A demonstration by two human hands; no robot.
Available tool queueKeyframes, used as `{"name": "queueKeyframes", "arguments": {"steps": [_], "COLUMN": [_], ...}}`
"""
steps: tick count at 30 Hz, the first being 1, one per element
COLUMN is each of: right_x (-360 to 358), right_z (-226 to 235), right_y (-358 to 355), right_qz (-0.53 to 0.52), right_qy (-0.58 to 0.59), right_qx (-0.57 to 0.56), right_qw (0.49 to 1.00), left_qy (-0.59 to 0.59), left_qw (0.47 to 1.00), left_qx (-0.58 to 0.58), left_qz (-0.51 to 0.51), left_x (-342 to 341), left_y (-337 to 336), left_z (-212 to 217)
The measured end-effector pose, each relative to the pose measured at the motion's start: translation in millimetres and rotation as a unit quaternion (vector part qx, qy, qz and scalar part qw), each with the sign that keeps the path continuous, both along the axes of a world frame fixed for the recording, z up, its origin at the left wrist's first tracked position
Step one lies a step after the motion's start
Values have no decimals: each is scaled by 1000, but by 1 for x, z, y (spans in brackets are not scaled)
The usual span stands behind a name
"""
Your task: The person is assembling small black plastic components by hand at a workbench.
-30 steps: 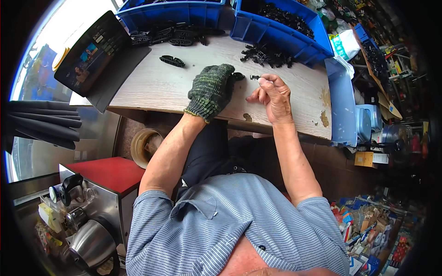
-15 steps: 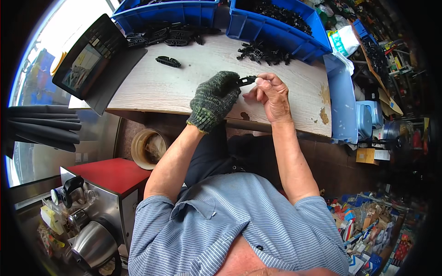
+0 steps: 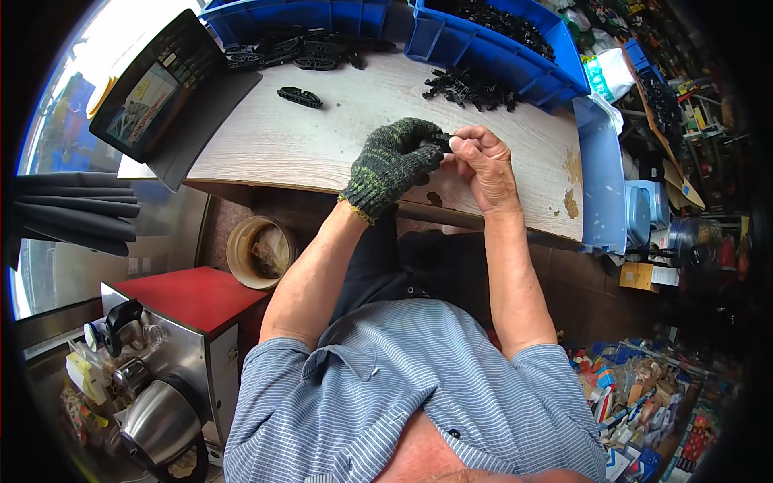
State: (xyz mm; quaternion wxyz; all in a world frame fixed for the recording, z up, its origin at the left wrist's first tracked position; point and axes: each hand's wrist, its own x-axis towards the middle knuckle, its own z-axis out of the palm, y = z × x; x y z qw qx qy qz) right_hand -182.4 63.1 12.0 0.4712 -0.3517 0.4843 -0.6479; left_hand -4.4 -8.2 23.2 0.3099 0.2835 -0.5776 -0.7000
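Observation:
My left hand (image 3: 394, 161), in a dark green knitted glove, is closed around a small black plastic part (image 3: 440, 139). Only the part's end shows past the glove. My bare right hand (image 3: 488, 167) pinches at that same end between thumb and forefinger; the fingertips hide the exact contact. Both hands meet above the front of the pale wooden table (image 3: 354, 113). Farther left, a single long black plastic piece (image 3: 299, 97) lies on the tabletop. Beyond my hands is a heap of small black parts (image 3: 469, 90).
Two blue crates (image 3: 322, 20) stand at the back, the right crate (image 3: 435, 40) holding black parts. Long black pieces (image 3: 294, 50) are piled before the left one. A propped tablet (image 3: 153, 97) stands at left. A bucket (image 3: 236, 258) and a red-topped cabinet (image 3: 189, 298) are below.
Both hands have shifted slightly right. My left hand has turned and its fingers now cover more of the black part. My right fingers remain at its end.

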Motion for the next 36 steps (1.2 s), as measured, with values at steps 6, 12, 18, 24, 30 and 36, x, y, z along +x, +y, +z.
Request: {"name": "queueKeyframes", "arguments": {"steps": [6,12,18,24,30,36], "right_x": [2,6,8,12,13,1], "right_z": [4,7,18,12,9,1], "right_y": [-1,-3,-6,-12,-4,2], "right_qz": [15,2,10,18,-17,-36], "right_qy": [0,15,72,136,80,102], "right_qx": [18,27,80,109,43,10], "right_qw": [1000,1000,994,985,996,994], "left_qy": [-2,9,41,75,86,59], "left_qw": [995,994,987,981,984,992], "left_qx": [83,93,87,109,99,67], "left_qz": [47,64,126,144,123,94], "left_x": [-7,-8,-9,-11,-17,-20], "left_y": [-1,-3,4,6,11,9], "left_z": [9,3,3,-2,-1,3]}}
